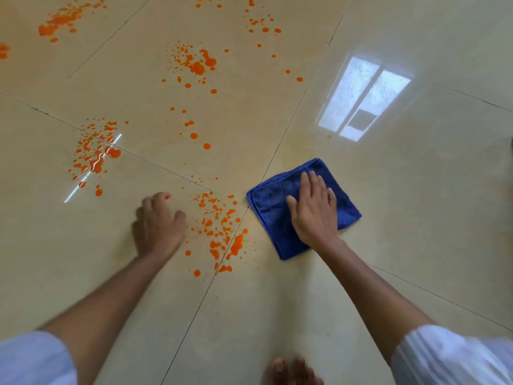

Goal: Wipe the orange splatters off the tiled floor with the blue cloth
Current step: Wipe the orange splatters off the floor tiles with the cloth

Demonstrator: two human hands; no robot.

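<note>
The floor point(402, 232) is glossy cream tile with thin dark grout lines crossing at angles; 1 bright window reflection point(363, 98) lies on the tile at upper right, and a thin streak of glare cuts through a splatter at left.

The blue cloth point(277, 201) lies folded into a rough square, flat on the floor just right of the grout line, beside the nearest orange splatters point(219, 232). The right hand point(315, 209) rests palm-down on top of it, fingers point(312, 182) straight and slightly spread, pressing rather than gripping. The left hand point(159, 220) sits on bare tile just left of that nearest patch, its fingers curled under, holding nothing; it is blurred, so I cannot tell if the knuckles touch the floor.

Nothing lies between the cloth and the nearest patch. About 7 separate clusters of orange drops show: 1 between the hands, 1 at mid-left point(95, 154), 1 in the upper centre point(195, 65), 1 at top left point(63, 20), 1 at the left edge, 1 at the top edge, and scattered drops at upper right point(263, 26).

2 forearms with white sleeves point(449, 354) pushed up enter from below, and the toes of 1 bare foot point(291, 370) show at the bottom edge.
</note>
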